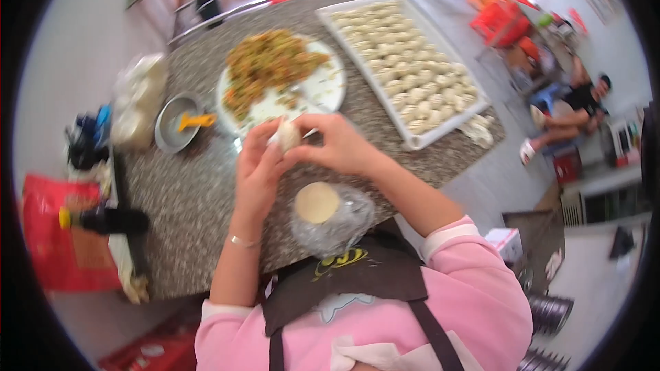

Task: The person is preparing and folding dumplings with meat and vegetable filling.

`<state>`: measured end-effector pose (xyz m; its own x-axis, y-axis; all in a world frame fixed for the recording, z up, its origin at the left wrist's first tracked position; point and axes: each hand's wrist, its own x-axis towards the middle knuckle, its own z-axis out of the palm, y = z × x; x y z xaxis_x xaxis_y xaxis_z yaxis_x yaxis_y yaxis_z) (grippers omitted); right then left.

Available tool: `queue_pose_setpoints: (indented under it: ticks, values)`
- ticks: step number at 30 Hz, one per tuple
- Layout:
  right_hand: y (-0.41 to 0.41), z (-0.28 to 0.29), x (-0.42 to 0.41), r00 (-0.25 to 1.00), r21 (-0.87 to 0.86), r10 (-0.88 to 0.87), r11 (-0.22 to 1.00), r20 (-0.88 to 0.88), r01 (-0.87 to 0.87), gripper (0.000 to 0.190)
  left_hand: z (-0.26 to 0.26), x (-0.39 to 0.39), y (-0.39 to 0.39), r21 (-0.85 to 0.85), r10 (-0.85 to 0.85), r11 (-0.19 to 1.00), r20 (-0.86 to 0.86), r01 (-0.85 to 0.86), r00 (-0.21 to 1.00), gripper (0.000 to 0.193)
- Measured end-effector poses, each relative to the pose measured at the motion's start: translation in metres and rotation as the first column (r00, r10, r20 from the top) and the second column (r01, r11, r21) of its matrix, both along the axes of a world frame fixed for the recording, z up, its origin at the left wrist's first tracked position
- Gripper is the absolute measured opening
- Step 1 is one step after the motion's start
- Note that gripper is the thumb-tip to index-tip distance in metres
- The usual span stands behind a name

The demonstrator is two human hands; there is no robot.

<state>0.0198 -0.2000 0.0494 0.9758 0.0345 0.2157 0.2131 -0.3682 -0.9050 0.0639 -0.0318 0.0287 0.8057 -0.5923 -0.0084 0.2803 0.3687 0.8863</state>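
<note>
Between my left hand [260, 154] and my right hand [332, 144] a pale dough dumpling [289, 135] is pinched by the fingers of both. The hands meet over the near edge of a round white plate [335, 90], which bears a heap of chopped orange-green filling [268, 67] and a spoon-like utensil lying near it. Close to my apron, a stack of round dough wrappers [317, 202] rests in a clear plastic bag [343, 226]. Rows of pleated dumplings [412, 72] fill a white tray [368, 74] on the right.
A metal bowl [175, 126] with a yellow-handled tool [198, 121] sits left of the plate, beside a plastic bag of pale items [139, 103]. A dark bottle [108, 219] is at the left table edge. Cloth or plastic [478, 130] lies by the tray. Another person [577, 100] sits far right.
</note>
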Motion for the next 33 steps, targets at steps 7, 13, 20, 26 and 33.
queue_pose_setpoints:
  ticks: [7,13,20,26,33]
  values:
    - [-0.174,0.021,-0.023,0.854,-0.102,-0.514,0.848,0.085,0.521,0.034,0.031,-0.016,0.016,0.391,-0.194,0.920,0.361,0.041,0.912,0.031]
    - [-0.300,0.006,-0.042,0.697,-0.634,-0.712,0.580,-0.088,0.512,0.034,0.018,-0.034,0.017,0.573,-0.359,0.812,0.644,-0.114,0.676,0.031]
    - [-0.297,-0.005,-0.023,0.549,-0.653,-0.836,0.403,0.023,0.642,0.027,-0.013,-0.046,0.022,0.609,-0.400,0.723,0.754,-0.326,0.522,0.027]
    - [-0.302,0.000,-0.018,0.610,-0.858,-0.792,0.324,-0.016,0.398,0.026,-0.014,-0.051,0.022,0.571,-0.363,0.703,0.800,-0.423,0.477,0.026]
    - [-0.292,-0.013,-0.021,0.557,-0.857,-0.786,0.068,0.269,0.511,0.023,-0.011,-0.051,0.023,0.573,-0.331,0.706,0.787,-0.416,0.520,0.026]
